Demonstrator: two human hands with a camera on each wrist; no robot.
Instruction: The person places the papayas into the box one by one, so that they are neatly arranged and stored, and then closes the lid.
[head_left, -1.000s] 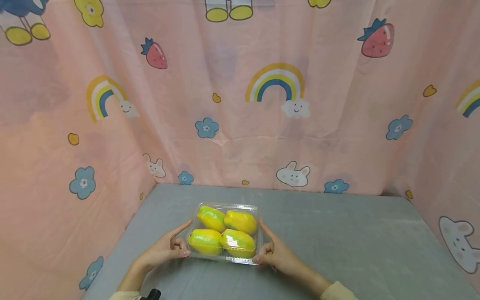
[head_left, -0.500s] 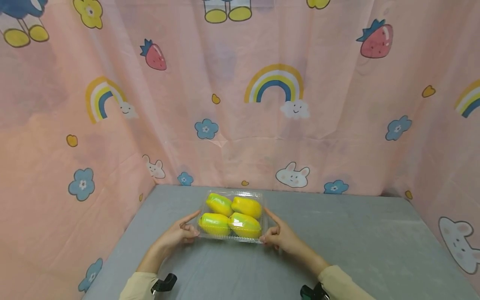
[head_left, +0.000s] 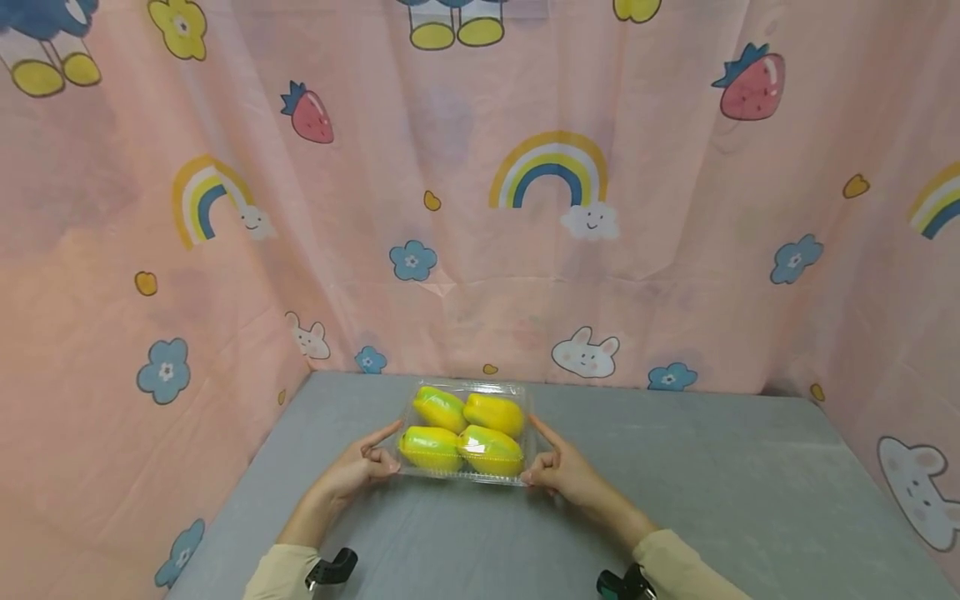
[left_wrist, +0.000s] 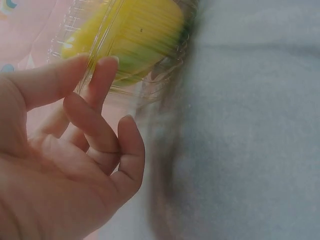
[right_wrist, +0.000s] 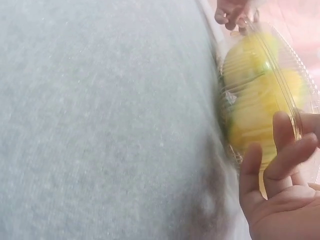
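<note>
A clear plastic clamshell box point(head_left: 465, 477) with several yellow-green fruits point(head_left: 491, 450), like mangoes or small papayas, is at the far middle of the grey table. Its lid is down over the fruits. My left hand point(head_left: 358, 468) pinches the box's rim at its left side between thumb and fingers, the index stretched along the edge. At the opposite side my right hand point(head_left: 562, 473) pinches the rim in the same way. In the left wrist view, the ring and little fingers point(left_wrist: 131, 150) curl free below the rim. Whether the box's base touches the table is hard to tell.
The grey table point(head_left: 712, 492) reaches back to a pink printed curtain point(head_left: 480, 317), close behind the box. More curtain hangs along the left and right sides. Dark wrist-worn devices point(head_left: 332, 569) sit at both cuffs.
Both hands and the box moved away from the person and slightly to the right, then stayed almost still over the last half second. The grip looks the same.
</note>
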